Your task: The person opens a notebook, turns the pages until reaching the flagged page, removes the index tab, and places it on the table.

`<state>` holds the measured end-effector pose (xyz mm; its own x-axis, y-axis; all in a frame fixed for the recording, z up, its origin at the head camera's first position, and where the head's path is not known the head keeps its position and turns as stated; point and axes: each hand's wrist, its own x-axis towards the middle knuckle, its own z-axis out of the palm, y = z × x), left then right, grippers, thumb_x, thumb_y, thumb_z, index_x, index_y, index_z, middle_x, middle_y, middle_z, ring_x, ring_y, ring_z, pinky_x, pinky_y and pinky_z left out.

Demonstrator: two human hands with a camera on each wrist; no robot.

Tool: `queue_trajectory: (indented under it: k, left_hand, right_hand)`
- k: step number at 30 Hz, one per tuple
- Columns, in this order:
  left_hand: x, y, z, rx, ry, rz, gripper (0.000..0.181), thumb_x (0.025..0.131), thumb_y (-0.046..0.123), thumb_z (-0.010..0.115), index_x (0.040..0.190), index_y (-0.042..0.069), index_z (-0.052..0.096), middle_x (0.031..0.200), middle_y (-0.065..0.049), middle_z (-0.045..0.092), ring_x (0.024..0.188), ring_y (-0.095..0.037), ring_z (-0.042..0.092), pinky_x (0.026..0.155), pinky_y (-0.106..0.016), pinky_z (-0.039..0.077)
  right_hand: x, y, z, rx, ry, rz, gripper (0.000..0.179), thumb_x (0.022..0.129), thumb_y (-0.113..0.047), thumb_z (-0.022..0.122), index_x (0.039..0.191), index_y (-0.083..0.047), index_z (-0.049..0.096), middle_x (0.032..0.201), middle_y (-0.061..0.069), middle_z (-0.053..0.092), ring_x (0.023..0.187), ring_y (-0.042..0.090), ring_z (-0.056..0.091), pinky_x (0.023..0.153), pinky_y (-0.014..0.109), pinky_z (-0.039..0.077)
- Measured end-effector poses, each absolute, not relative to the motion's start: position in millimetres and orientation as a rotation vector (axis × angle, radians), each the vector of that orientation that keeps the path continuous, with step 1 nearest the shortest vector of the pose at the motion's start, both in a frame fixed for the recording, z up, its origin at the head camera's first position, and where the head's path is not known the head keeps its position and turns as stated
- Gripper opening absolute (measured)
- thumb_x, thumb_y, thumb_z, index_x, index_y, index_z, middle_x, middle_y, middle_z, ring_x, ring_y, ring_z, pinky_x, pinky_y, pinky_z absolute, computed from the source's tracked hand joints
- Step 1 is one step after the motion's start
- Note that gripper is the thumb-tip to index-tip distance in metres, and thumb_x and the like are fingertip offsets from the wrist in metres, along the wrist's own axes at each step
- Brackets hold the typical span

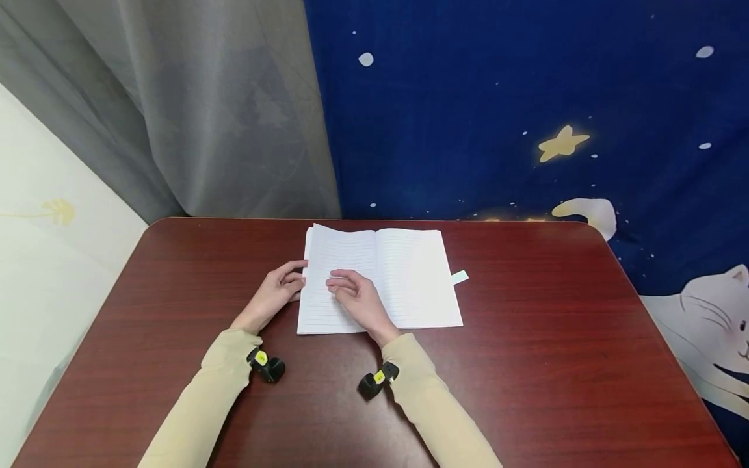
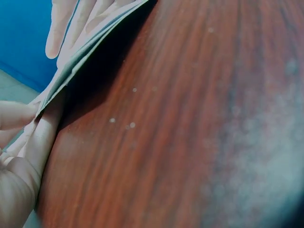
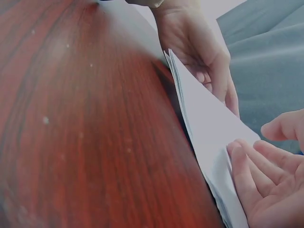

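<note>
An open lined notebook lies on the table with blank ruled pages on both sides. My left hand pinches its left edge; in the left wrist view the thumb is on one side and a finger reaches beneath. That edge of the notebook is raised off the tabletop. Over the left page is my right hand, its fingers loosely bent and nothing held. From the right wrist view, the fingertips of this right hand lie close along the page, with the left hand beyond.
A pale green-white tab sticks out from the notebook's right side. The reddish-brown table has rounded far corners. Behind it hang a grey curtain and a blue cloth with stars and a cat. Small black cameras sit at both wrists.
</note>
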<state>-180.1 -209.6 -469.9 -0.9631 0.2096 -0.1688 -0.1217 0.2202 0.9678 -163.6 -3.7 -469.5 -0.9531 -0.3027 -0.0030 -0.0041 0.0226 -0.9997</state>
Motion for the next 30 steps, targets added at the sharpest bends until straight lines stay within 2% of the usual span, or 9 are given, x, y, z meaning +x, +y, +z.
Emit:
queue_trajectory:
  k: [4,7,12,20,24,30]
  left_hand:
    - [-180.9,-209.2,-469.2,0.051,2.236,1.819,0.041,0.103,0.015,0.046,0.141,-0.002,0.042,0.112,-0.023,0.059,0.089,-0.011,0.061,0.077,-0.024,0.052]
    - [-181.0,-209.6,-469.5,0.056,2.241,1.815,0.045,0.102,0.018,0.050,0.142,-0.002,0.041,0.114,-0.024,0.060,0.090,-0.011,0.062,0.077,-0.024,0.052]
    - [-180.6,-209.6,-470.9,0.073,2.265,1.788,0.049,0.097,0.009,0.058,0.142,-0.001,0.041,0.111,-0.023,0.061,0.088,-0.010,0.062,0.076,-0.022,0.051]
    - [-181.0,-209.2,-472.8,0.086,2.279,1.779,0.051,0.095,0.004,0.058,0.142,0.000,0.040,0.107,-0.021,0.061,0.086,-0.009,0.061,0.075,-0.021,0.051]
    - [-181.2,-209.5,-472.1,0.084,2.272,1.785,0.054,0.095,0.002,0.058,0.145,0.005,0.038,0.108,-0.023,0.061,0.086,-0.013,0.062,0.074,-0.022,0.051]
    - [-180.3,-209.9,-471.7,0.120,2.217,1.842,0.061,0.096,-0.002,0.055,0.150,0.014,0.032,0.104,-0.024,0.061,0.084,-0.017,0.064,0.075,-0.026,0.053]
  right_hand:
    - [-162.4,-4.3,-470.9,-0.334,2.069,-2.039,0.033,0.093,0.003,0.055,0.125,0.007,0.057,0.115,0.020,0.065,0.108,0.029,0.062,0.093,0.030,0.046]
    - [-159.5,-2.3,-469.8,-0.340,2.054,-2.009,0.033,0.093,0.003,0.055,0.125,0.007,0.057,0.115,0.020,0.065,0.109,0.028,0.062,0.093,0.030,0.046]
    - [-155.6,5.3,-464.7,-0.389,2.035,-1.965,0.033,0.093,0.003,0.055,0.125,0.009,0.056,0.115,0.021,0.065,0.107,0.029,0.063,0.090,0.029,0.048]
    - [-155.1,26.9,-456.9,-0.379,2.037,-1.964,0.033,0.093,0.003,0.054,0.125,0.010,0.055,0.113,0.025,0.064,0.105,0.034,0.062,0.087,0.036,0.050]
    - [-158.6,40.6,-455.7,-0.349,2.042,-1.992,0.033,0.094,0.003,0.053,0.126,0.011,0.053,0.115,0.028,0.062,0.108,0.038,0.060,0.090,0.043,0.049]
    - [-157.5,60.9,-428.2,-0.314,2.063,-2.016,0.033,0.096,0.006,0.048,0.127,0.017,0.048,0.118,0.035,0.057,0.112,0.046,0.055,0.093,0.052,0.045]
